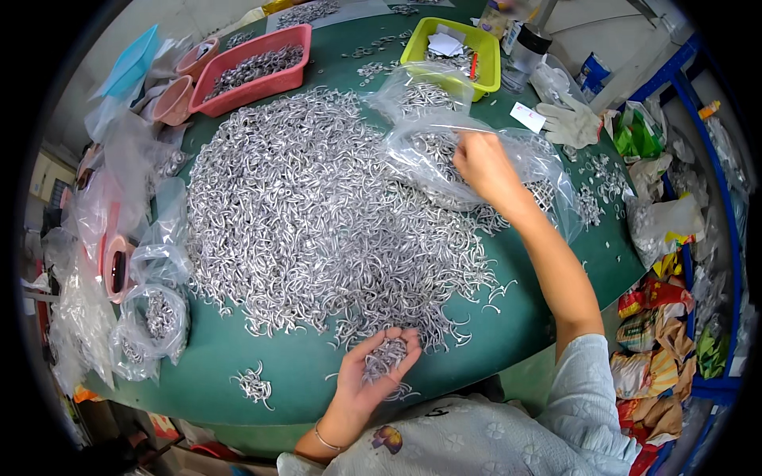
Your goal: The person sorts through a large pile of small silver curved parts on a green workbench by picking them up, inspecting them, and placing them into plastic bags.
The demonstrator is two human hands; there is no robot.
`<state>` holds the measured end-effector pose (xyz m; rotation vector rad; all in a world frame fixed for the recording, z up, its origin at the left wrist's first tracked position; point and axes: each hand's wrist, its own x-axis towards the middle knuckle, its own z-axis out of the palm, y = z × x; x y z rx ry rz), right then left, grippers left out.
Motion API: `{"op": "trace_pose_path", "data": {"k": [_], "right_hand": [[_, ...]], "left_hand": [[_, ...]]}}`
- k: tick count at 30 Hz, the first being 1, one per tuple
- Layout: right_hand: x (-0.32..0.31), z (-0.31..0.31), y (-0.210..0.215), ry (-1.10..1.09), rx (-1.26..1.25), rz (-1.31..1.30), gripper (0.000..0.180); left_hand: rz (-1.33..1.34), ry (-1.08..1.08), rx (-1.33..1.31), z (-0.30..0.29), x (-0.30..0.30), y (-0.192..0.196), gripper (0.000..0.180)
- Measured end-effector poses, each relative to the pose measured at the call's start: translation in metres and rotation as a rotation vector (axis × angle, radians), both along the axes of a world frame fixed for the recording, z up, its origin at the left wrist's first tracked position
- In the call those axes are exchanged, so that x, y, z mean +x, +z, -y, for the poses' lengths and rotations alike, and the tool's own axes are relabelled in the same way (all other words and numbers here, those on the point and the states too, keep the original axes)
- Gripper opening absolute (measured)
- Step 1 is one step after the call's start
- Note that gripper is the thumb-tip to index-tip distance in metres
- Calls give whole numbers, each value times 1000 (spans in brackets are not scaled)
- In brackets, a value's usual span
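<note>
A wide heap of small curved silver metal pieces (286, 206) covers the middle of the green table. At the heap's near edge my left hand (373, 373) is cupped palm up, its fingers curled around a handful of these pieces. My right hand (484, 163) is reached out over a clear plastic bag (432, 135) at the heap's far right, its fingers closed and turned away. What those fingers hold, if anything, is hidden. More of the metal pieces show through the bag, which lies spread and crumpled on the heap.
A red tray (254, 67) of metal parts and a yellow-green basket (452, 55) stand at the back. Clear bags (151, 325) line the left edge. A glove (570, 123) and white card (528, 117) lie right. A blue rack (718, 143) stands beyond the table.
</note>
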<state>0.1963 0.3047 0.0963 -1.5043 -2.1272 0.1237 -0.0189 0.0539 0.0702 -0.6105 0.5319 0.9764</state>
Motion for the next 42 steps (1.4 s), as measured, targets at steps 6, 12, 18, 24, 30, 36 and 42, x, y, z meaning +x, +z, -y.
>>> {"op": "trace_pose_path", "data": {"k": [6, 12, 18, 24, 30, 36, 42], "right_hand": [[-8, -11, -9, 46, -236, -8, 13], [-3, -10, -13, 41, -196, -80, 13], [9, 1, 11, 102, -603, -866, 16], [18, -10, 5, 10, -673, -992, 24], [2, -27, -11, -93, -234, 3, 30], [-19, -31, -1, -117, -373, 171, 38], [-5, -37, -11, -95, -334, -5, 35]], "left_hand": [[111, 14, 135, 7, -3, -16, 19], [11, 16, 18, 0, 2, -6, 13], [67, 26, 102, 5, -1, -14, 19], [71, 25, 76, 3, 0, -12, 16], [12, 25, 4, 0, 3, -4, 13], [51, 33, 24, 1, 1, -8, 15], [22, 18, -4, 1, 2, -5, 12]]}}
